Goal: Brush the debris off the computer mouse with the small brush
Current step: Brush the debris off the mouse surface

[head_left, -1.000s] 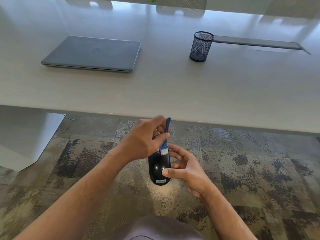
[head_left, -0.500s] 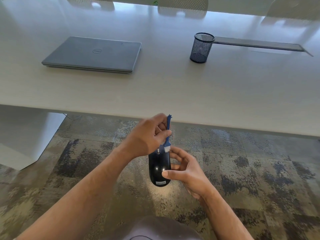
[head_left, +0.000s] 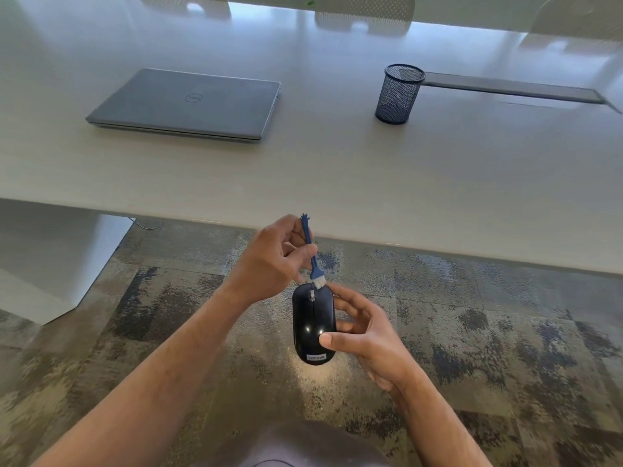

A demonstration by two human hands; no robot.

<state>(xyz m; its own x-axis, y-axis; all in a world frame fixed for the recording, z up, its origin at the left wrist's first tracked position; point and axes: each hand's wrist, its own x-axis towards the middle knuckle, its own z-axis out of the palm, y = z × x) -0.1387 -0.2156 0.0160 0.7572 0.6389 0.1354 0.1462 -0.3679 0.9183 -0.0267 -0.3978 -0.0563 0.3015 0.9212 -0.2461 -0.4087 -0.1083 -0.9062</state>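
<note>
- The right hand [head_left: 365,335] cradles a black computer mouse [head_left: 314,323] from its 3 o'clock side, thumb laid across the glossy back just above the Lenovo label and the other fingers curled beneath and behind the body.
- The mouse is held in the air over the patterned carpet [head_left: 488,332], nose toward 12 o'clock, with its scroll wheel visible near the front end.
- The left hand [head_left: 273,261] sits at about 11 o'clock from the mouse, its fingers pinched together on the thin stem of a small blue brush [head_left: 313,256].
- The brush stands nearly upright, its pale bristles touching the front tip of the mouse just beyond the scroll wheel, and its splayed top end pokes out above the fingers.
- Beyond both hands, at 12 o'clock, the pale table [head_left: 337,170] has its near edge running across the view.
- On the table at about 11 o'clock lies a closed grey laptop [head_left: 188,104].
- At about 1 o'clock stands a dark mesh pen cup [head_left: 399,94], well apart from the laptop, and a long grey cable-tray lid [head_left: 512,91] runs off from behind it toward 3 o'clock.
</note>
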